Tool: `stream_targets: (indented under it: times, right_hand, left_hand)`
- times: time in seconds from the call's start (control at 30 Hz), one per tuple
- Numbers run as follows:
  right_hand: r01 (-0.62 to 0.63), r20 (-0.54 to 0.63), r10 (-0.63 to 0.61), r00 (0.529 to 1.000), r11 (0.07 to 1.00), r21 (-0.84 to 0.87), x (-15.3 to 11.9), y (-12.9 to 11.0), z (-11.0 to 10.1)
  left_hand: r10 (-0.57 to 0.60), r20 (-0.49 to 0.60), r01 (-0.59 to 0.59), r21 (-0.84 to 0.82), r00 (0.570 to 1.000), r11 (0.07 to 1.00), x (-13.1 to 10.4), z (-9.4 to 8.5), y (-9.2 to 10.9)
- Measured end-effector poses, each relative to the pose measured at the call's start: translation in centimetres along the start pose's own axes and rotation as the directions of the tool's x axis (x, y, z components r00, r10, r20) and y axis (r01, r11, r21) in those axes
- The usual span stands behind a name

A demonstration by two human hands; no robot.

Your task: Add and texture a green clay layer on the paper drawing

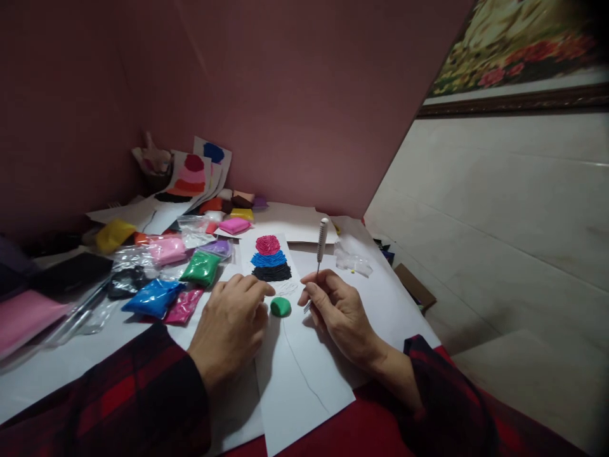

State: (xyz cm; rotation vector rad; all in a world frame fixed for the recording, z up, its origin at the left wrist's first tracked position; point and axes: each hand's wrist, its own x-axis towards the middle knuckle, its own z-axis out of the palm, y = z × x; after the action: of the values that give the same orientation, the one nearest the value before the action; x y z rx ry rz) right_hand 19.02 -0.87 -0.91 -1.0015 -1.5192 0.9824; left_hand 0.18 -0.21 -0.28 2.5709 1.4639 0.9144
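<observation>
1. Green is the small lump point(280, 307) which lies on the white paper strip point(304, 393), between the two hands, just below some thin grey scribbles.
2. The left hand point(233, 324) is just beside this lump, with its fingers bent and their tips turned toward it. From where I stand, I cannot tell if the fingertips press together or touch the lump.
3. The right hand point(340, 311) has the thumb and fingers closed around a thin tool point(322, 238). The tool stands nearly upright, its ridged pale handle above the hand; below the fingers some fine prongs show, near the paper.
4. Higher on the same strip I see three coloured bands: a crimson top point(268, 245), a blue middle point(269, 259) and a black base point(271, 273).
5. A thin dark line runs below the lump, down the strip.
6. To the left of the strip lie shiny packets, among them a green packet point(200, 268), a blue packet point(153, 298) and a magenta packet point(184, 306).
</observation>
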Motion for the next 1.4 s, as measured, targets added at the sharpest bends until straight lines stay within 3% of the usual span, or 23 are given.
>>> stream_targets:
  times: [0.23,0.37,0.47,0.53,0.67,0.83,0.93,1.03,1.2,1.3,1.4]
  right_hand:
    - [0.022,0.013,-0.023,1.000,1.000,0.014,0.2,0.7,0.1]
    - [0.019,0.015,-0.020,1.000,0.999,0.049,0.1,0.8,0.1]
    - [0.095,0.128,-0.091,0.988,0.995,-0.028,0.0,0.3,0.0]
    - [0.201,0.248,-0.167,0.954,0.972,-0.120,-0.2,-0.2,-0.2]
    - [0.304,0.373,-0.223,0.901,0.937,-0.173,-0.4,-0.8,-0.1]
    - [0.174,0.341,-0.107,0.934,0.970,-0.170,-0.3,-1.1,0.1]
    - [0.103,0.307,-0.048,0.950,0.981,-0.164,-0.2,-1.2,0.0]
    - [0.050,0.269,-0.008,0.963,0.987,-0.150,-0.2,-1.0,0.1]
    - [-0.151,0.129,0.145,0.981,0.988,0.038,0.0,0.1,0.6]
    - [-0.180,0.099,0.170,0.980,0.979,0.095,0.2,0.6,0.9]
    - [-0.208,0.101,0.198,0.975,0.973,0.103,0.4,0.6,1.0]
  left_hand:
    - [-0.123,0.009,0.124,-0.102,0.992,0.987,0.1,0.0,-0.1]
    - [-0.208,0.002,0.197,-0.327,0.978,0.924,0.5,-0.2,-0.2]
    - [-0.138,-0.048,0.094,-0.508,0.989,0.856,0.6,-0.5,0.3]
    - [-0.059,-0.045,0.020,-0.597,0.997,0.802,0.4,-0.6,0.8]
    - [-0.019,0.054,0.053,-0.741,0.998,0.669,0.0,-0.7,1.7]
    - [-0.230,-0.032,0.106,-0.822,0.973,0.559,0.1,-0.9,2.0]
    - [-0.193,0.033,0.128,-0.854,0.981,0.504,0.2,-0.9,1.9]
    - [-0.174,0.080,0.161,-0.835,0.982,0.526,0.3,-0.7,1.5]
    - [-0.446,-0.029,0.235,-0.818,0.895,0.524,1.2,-0.5,0.3]
    - [-0.514,-0.030,0.289,-0.798,0.857,0.529,1.5,-0.5,-0.1]
    - [-0.523,-0.014,0.333,-0.757,0.852,0.563,1.5,-0.4,-0.1]
